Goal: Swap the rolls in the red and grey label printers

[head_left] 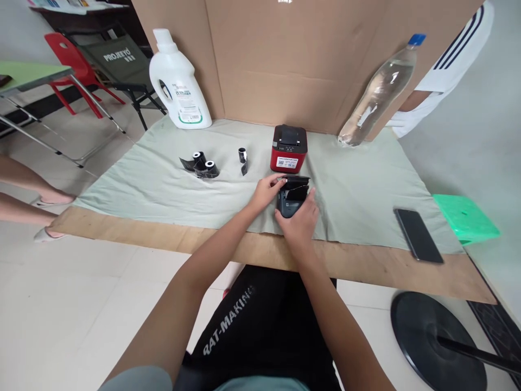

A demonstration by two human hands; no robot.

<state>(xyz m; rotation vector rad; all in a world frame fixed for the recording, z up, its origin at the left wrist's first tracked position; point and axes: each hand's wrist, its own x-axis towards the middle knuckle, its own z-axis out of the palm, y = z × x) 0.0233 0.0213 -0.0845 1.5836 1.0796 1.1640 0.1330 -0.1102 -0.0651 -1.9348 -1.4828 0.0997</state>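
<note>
The right hand wraps around the near end of a small black printer, fingers curled on its sides in a firm hold. The left hand is half-curled at the printer's left edge, its fingertips on the raised lid; whether they pinch it or only touch it cannot be told. The printer lies with its lid open on a pale green cloth, near the front edge of the cloth.

Just behind it stands a red printer. To the left lie two black rolls and a smaller roll. The cloth covers most of a wooden tabletop, whose bare front strip shows. A dark phone lies well to the right on the cloth's edge.

A cardboard wall backs the tabletop, with a white jug at its left end and a clear bottle leaning against its right.

The floor is pale tile. A green stool and a black round base sit on the right, folding chairs on the left. Another person's feet show at the left, a striped white sleeve at the right.
</note>
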